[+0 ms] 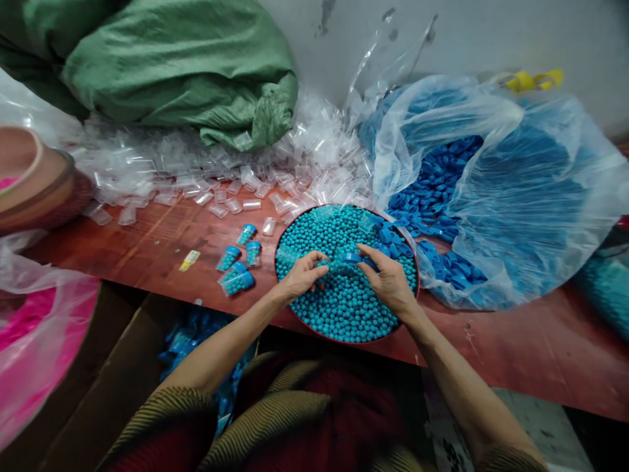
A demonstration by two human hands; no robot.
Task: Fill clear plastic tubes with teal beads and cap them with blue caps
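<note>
Over a round red-rimmed tub (pixel 419 282) full of small teal balls (pixel 344 308), both my hands work close together. My left hand (pixel 305 274) is closed, thumb and fingers pinching what looks like a small clear plastic cup (pixel 336 267), blurred against the balls. A blue cap (pixel 352 257) is between the thumb and fingers of my right hand (pixel 388 278), at the cup's right end. More blue caps (pixel 393 239) lie on the balls at the tub's right side. Several capped cups with teal balls (pixel 238 279) rest on the table left of the tub.
Loose clear cups (pixel 216 187) are heaped along the back of the red table (pixel 521 347), under a green sack (pixel 187 65). An open plastic bag (pixel 521 190) of blue caps lies to the right. Pinkish basins (pixel 29 177) stand left. Below are a pink-filled bag (pixel 44 321) and blue-capped pieces (pixel 196 334).
</note>
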